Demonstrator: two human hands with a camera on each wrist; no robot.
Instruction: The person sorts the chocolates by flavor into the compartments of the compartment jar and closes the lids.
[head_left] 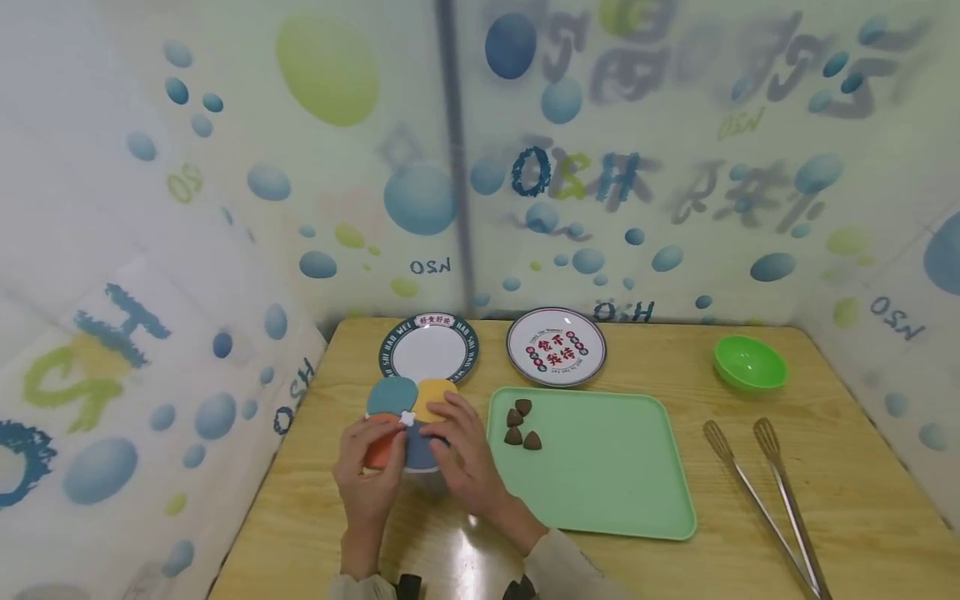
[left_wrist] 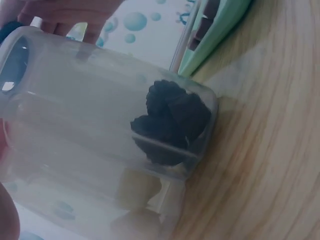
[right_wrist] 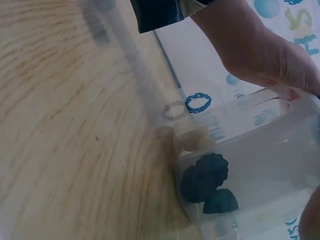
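A see-through container with several compartments stands on the table between my hands. Its top has teal, yellow, orange and navy lids around a white centre piece. My left hand grips the container's top at the orange lid, thumb and forefinger near the centre. The right hand holds the opposite side, its fingers over the yellow and navy lids. Dark ridged pieces lie at the bottom of one compartment, pale pieces in another.
Right of the container lies a green tray with several small brown pieces. Two plates, one dark-rimmed and one with red print, lie behind. At the right are a green bowl and metal tongs.
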